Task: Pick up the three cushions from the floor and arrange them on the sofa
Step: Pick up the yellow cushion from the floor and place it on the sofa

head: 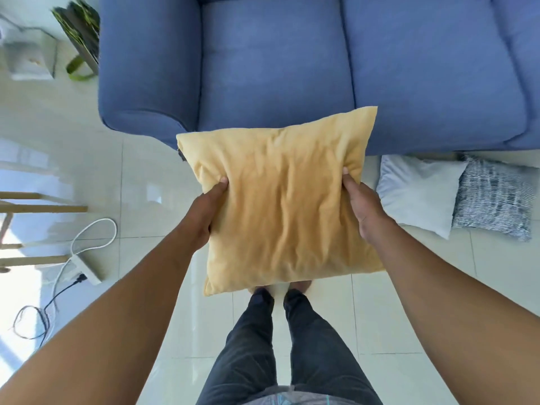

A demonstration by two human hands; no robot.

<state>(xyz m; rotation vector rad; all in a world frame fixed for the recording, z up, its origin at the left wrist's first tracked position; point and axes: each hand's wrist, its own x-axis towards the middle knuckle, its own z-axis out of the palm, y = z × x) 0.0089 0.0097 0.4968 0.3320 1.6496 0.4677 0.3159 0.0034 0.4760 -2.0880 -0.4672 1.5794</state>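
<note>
I hold a yellow cushion [280, 200] flat in the air in front of me, just short of the blue sofa [277, 65]. My left hand [204, 211] grips its left edge and my right hand [365, 206] grips its right edge, thumbs on top. A white cushion [418, 191] lies on the floor at the sofa's foot on the right. A black-and-white striped cushion [496, 197] lies beside it, further right. The sofa's seat cushions carry nothing.
The floor is pale glossy tile [140, 182]. A white power strip [87, 268] with white and black cables lies at the left. Wooden furniture legs [38, 206] stand at the far left. A green-handled bag [80, 39] leans by the sofa's left arm.
</note>
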